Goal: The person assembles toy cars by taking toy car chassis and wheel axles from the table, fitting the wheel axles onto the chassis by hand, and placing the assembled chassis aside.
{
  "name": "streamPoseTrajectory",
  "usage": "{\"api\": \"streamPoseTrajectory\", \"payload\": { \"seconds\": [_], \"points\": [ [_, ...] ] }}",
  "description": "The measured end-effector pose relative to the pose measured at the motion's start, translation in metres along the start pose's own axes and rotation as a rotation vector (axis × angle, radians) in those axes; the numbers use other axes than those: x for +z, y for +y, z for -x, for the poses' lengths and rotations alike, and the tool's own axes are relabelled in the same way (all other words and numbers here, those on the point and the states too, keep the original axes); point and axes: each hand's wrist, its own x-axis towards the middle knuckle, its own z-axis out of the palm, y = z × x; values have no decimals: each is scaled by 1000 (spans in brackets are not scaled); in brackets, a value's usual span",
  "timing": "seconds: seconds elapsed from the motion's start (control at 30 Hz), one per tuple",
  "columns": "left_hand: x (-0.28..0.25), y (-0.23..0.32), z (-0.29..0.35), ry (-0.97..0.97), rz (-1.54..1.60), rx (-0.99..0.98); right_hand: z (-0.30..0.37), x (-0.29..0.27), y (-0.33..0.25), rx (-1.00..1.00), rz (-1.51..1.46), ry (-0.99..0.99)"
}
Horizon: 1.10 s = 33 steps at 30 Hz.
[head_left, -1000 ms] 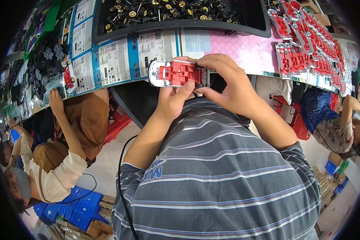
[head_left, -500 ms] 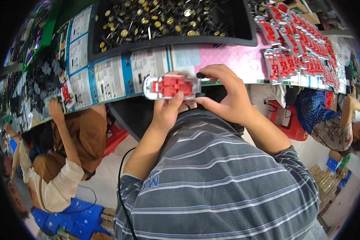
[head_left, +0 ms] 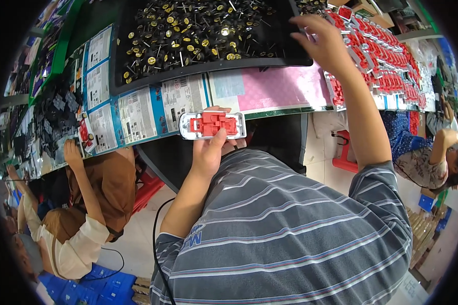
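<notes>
My left hand [head_left: 208, 155] grips a toy car body [head_left: 189, 125], silver-grey outside with red parts inside. It lies level in front of my chest, underside up, with my thumb on the red part. My right hand [head_left: 321, 43] is raised at the right edge of a black tray [head_left: 219, 65], its thumb and forefinger apart and nothing visible between them. Inside the tray lie many small black wheels on metal axles [head_left: 180, 38], with yellow hub faces.
Rows of similar red and silver car bodies [head_left: 387, 56] cover the table's right side. A pink sheet [head_left: 285, 89] and printed sheets [head_left: 137, 114] line the near edge. Black parts [head_left: 58, 122] are heaped at left. Co-workers sit left [head_left: 74, 234] and right [head_left: 417, 162].
My right hand has left the car body's right end, where it held a pair of black wheels, and moved up and right to the tray. The wheels no longer show there.
</notes>
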Motion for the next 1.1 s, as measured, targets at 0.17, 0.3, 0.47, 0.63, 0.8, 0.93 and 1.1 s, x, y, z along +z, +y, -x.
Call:
{"api": "streamPoseTrajectory", "payload": {
  "seconds": [0.17,0.3,0.47,0.63,0.8,0.93,1.1],
  "points": [
    [-5,-3,6,52,17,-48,-30,55,-10,2,-19,-289],
    [-6,-1,4,38,11,-27,-45,84,2,-193,72,-370],
    [-5,-1,5,51,33,-11,-48,83,4,-139,73,-50],
    [-5,1,2,61,45,-33,-40,58,-30,-373,-489,399],
    [-3,2,-3,51,60,-47,-7,39,-46,439,-579,81],
    [-2,0,-6,49,105,-39,30,32,-74,508,-939,-81],
    [-1,0,-8,34,123,-50,69,46,-134,629,-1235,-172]
  ]
}}
